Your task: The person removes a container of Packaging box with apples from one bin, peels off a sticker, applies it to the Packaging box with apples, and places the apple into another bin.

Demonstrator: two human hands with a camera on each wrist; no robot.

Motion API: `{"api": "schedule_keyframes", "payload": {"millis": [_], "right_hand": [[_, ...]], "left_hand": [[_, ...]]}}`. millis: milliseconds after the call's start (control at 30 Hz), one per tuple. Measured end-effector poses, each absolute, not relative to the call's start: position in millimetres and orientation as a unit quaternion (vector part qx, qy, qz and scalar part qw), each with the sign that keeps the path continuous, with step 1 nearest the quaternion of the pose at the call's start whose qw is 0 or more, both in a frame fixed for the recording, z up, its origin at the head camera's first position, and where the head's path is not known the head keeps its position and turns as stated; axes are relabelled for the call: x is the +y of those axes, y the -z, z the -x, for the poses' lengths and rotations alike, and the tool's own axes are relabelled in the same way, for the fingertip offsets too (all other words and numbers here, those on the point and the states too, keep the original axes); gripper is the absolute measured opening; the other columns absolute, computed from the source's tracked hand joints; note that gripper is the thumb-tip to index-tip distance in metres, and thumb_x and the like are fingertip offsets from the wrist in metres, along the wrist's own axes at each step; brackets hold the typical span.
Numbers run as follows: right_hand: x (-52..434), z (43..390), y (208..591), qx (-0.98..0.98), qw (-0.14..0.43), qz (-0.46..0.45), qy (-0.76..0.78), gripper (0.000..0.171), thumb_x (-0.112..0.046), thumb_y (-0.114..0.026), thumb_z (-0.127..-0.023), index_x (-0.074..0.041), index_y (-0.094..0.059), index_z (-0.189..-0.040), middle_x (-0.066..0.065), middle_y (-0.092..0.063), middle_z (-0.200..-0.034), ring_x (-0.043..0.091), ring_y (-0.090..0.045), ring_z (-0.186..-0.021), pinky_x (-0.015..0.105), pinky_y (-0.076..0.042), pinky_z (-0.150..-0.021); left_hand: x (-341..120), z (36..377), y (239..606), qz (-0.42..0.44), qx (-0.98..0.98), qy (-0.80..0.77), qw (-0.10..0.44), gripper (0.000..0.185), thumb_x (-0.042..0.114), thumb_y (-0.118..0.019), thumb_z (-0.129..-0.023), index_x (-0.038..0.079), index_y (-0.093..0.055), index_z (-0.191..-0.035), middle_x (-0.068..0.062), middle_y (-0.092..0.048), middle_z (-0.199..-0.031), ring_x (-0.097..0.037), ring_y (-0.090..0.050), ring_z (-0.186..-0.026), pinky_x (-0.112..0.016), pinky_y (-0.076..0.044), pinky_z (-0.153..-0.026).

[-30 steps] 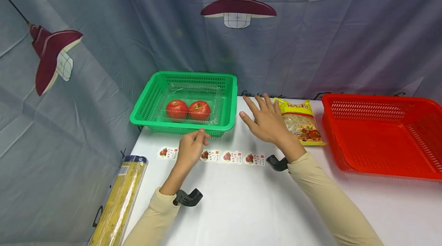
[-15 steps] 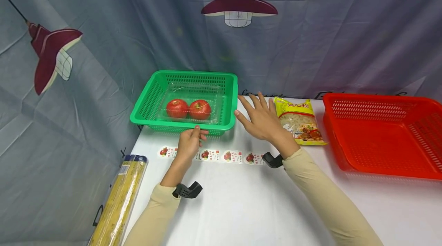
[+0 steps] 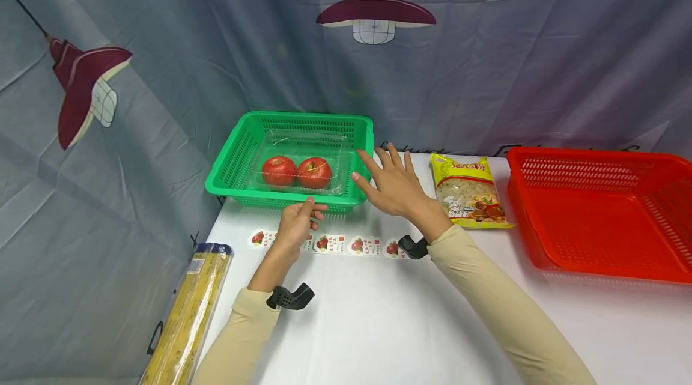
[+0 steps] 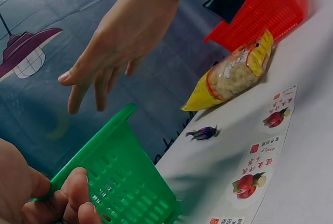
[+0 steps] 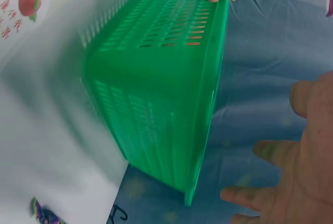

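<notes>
A green basket stands at the back left of the table, with a clear plastic box in it. Two red apples show through the box's clear plastic. My left hand pinches the basket's front rim, thumb on top and fingers below, as the left wrist view shows. Over the basket's right end my right hand hovers with spread, straight fingers and holds nothing. A small purple thing lies on the table beside the basket, hidden in the head view.
A strip of apple stickers lies before the basket. To the right are a yellow food bag and a red basket. A long wrapped yellow pack lies along the left edge. Grey curtain hangs behind.
My right hand has moved left, from beside the yellow bag to over the green basket's right end. The left hand has shifted slightly left and up to the basket's front rim.
</notes>
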State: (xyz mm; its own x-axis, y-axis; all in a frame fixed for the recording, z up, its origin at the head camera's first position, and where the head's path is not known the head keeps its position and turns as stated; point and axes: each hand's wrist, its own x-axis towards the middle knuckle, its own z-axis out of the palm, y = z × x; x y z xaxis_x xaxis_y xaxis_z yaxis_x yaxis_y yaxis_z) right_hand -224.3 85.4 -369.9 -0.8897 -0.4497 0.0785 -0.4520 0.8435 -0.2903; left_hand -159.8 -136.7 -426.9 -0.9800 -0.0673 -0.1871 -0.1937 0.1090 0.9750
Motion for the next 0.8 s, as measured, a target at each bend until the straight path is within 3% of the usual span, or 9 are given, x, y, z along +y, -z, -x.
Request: {"api": "schedule_keyframes", "payload": {"millis": [167, 467, 633, 800], "right_hand": [[74.2, 227.6, 369.8, -0.957, 0.0, -0.242, -0.158, 0.068, -0.062, -0.028, -0.101, -0.025, -0.023, -0.158, 0.019, -0.024, -0.157, 0.039, -0.003, -0.147, 0.061, 0.001, -0.112], [49.9, 234.5, 376.6, -0.938, -0.02, -0.263, -0.224, 0.065, -0.055, -0.035, -0.103, -0.021, -0.025, -0.157, 0.022, -0.026, -0.154, 0.045, -0.011, -0.144, 0.055, -0.016, -0.114], [38.7, 236.9, 376.7, -0.935, -0.035, -0.256, -0.242, 0.064, -0.052, -0.037, -0.103, -0.021, -0.025, -0.157, 0.022, -0.026, -0.154, 0.039, -0.017, -0.144, 0.054, -0.025, -0.111], [30.3, 241.1, 375.1, -0.938, -0.044, -0.249, -0.236, 0.064, -0.051, -0.037, -0.103, -0.019, -0.024, -0.157, 0.024, -0.025, -0.154, 0.037, -0.02, -0.144, 0.054, -0.025, -0.111]], "left_hand": [[-136.0, 159.9, 426.8, 0.087, 0.74, -0.665, 0.054, 0.047, 0.031, -0.039, -0.108, -0.006, -0.068, -0.111, -0.001, -0.058, -0.078, -0.015, -0.05, -0.064, -0.031, -0.035, -0.056], [-137.8, 160.8, 427.0, 0.084, 0.739, -0.666, 0.059, 0.047, 0.033, -0.04, -0.107, -0.005, -0.069, -0.11, -0.001, -0.057, -0.078, -0.016, -0.05, -0.065, -0.034, -0.036, -0.058], [-139.1, 160.9, 426.6, 0.08, 0.74, -0.666, 0.056, 0.044, 0.028, -0.04, -0.107, -0.005, -0.07, -0.108, -0.002, -0.057, -0.079, -0.016, -0.05, -0.064, -0.033, -0.035, -0.059], [-139.7, 160.8, 426.7, 0.081, 0.738, -0.668, 0.053, 0.044, 0.027, -0.041, -0.107, -0.007, -0.07, -0.107, -0.002, -0.057, -0.078, -0.015, -0.049, -0.064, -0.031, -0.035, -0.06]]}}
